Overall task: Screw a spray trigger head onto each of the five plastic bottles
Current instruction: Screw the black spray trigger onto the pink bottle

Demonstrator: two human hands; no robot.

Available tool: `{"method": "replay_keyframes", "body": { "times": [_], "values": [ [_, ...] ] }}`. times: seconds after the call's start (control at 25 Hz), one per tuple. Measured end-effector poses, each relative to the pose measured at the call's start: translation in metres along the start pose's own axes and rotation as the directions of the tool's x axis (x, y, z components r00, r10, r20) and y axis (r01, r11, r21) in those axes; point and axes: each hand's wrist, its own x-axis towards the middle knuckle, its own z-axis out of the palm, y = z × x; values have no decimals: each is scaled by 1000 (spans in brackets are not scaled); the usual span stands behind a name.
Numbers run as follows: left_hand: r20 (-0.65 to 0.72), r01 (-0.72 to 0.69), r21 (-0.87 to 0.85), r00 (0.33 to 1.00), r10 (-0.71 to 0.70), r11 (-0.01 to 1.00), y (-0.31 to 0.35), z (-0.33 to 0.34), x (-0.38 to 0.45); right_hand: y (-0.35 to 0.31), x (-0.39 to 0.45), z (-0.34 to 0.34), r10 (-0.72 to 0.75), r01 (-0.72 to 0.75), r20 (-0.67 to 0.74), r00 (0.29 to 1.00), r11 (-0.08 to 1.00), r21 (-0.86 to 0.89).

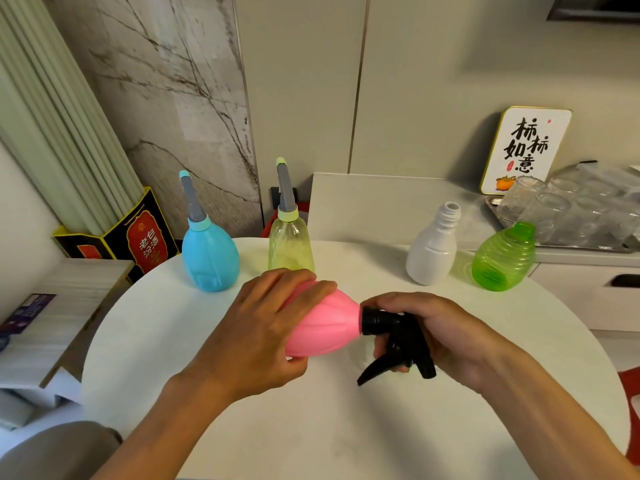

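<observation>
Bottles first: five on show around the round white tabletop (173, 341). Far left stands the blue bottle (210, 261), upright, with a grey spray head and pale blue collar fitted. Just beside it stands the clear yellowish bottle (291, 247), also upright and capped with a grey head on a green collar; its inside looks misted, and whether any liquid sits in it I cannot tell. Over on the right, the white bottle (431, 254) stands with its threaded neck open, and the green ribbed bottle (502, 261), see-through and headless, is next to it at the tabletop's far edge.

Centre stage, the pink bottle (325, 327) is held tipped on its side above the tabletop, neck pointing right. It is opaque, bulb-shaped, with soft ribs running along its body. The left hand (263, 334) wraps around its base, fingers curled over the top and thumb underneath. The right hand (433, 334) has its grip curled around the black spray trigger head (398, 337), whose collar sits right on the pink neck, trigger lever hanging down.

Behind on the counter, a tray (491, 202) carries clear glasses under clear plastic, and a sign with calligraphy (526, 147) leans on the wall.
</observation>
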Motion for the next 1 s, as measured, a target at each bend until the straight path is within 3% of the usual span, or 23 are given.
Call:
{"method": "replay_keyframes", "body": {
  "times": [0.2, 0.28, 0.36, 0.4, 0.48, 0.6, 0.68, 0.84, 1.0],
  "values": [
    [-4, -5, 8, 1000, 5, 1000, -1, 3, -2, 2, 3, -2, 126, -129, 28, 992, 977, 171],
    [12, 45, -55, 999, -45, 997, 0, 4, -1, 6, 6, 0, 55, -49, -27, 998, 983, 178],
    [75, 182, -239, 983, -168, 954, 2, 2, 2, 7, 10, -1, -161, 181, -180, 970, 978, 100],
    [129, 262, -351, 964, -230, 899, 1, 1, 4, 6, 11, -1, -281, 304, -194, 940, 948, 99],
    [244, 377, -560, 926, -289, 737, -1, -4, 4, 5, 12, -2, -450, 453, -73, 890, 857, 246],
    [417, 445, -828, 895, -158, 340, 6, -9, 4, 8, 12, 2, -550, 503, 40, 834, 789, 354],
    [475, 476, -873, 879, -37, 110, 16, -7, 4, 13, 11, 11, -541, 467, 70, 838, 778, 419],
    [506, 515, -848, 857, 96, -123, 29, 1, 2, 17, 9, 17, -519, 398, 120, 847, 766, 504],
    [508, 541, -800, 841, 185, -259, 29, 5, 0, 12, 7, 15, -525, 386, 170, 834, 775, 500]
  ]
}}
